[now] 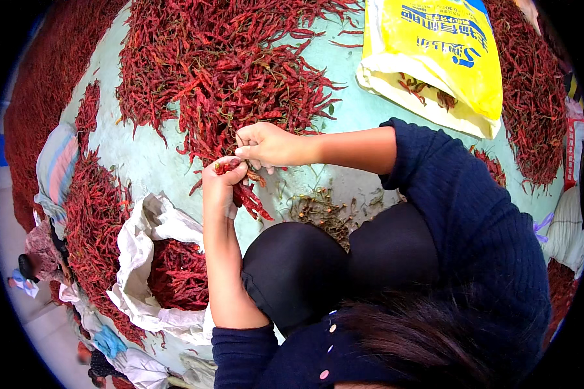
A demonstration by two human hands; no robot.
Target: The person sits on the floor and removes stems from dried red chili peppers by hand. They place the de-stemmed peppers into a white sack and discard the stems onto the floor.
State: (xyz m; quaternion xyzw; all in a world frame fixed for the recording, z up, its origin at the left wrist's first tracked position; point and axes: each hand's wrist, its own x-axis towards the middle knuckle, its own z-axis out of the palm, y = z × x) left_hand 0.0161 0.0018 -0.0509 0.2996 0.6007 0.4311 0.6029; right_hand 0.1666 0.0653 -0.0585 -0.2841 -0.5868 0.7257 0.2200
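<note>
My left hand (222, 184) holds a small bunch of dried red chillies (251, 202), whose tips hang out below the palm. Just above it, my right hand (272, 146) has its thumb and forefinger pinched on what looks like a thin chilli stem; the fingers partly hide it. Both hands are close together at the near edge of a large heap of red chillies (243, 82). Below them, between the hands and my knees, lies a scatter of plucked stems and caps (321, 209) on the floor sheet.
An open white woven sack (131, 272) with red chillies (180, 277) inside stands by my left forearm. A yellow printed bag (433, 63) lies at upper right, some chillies in its mouth. More chilli heaps (530, 97) spread on the pale green sheet (340, 68). Other people (44, 253) are at far left.
</note>
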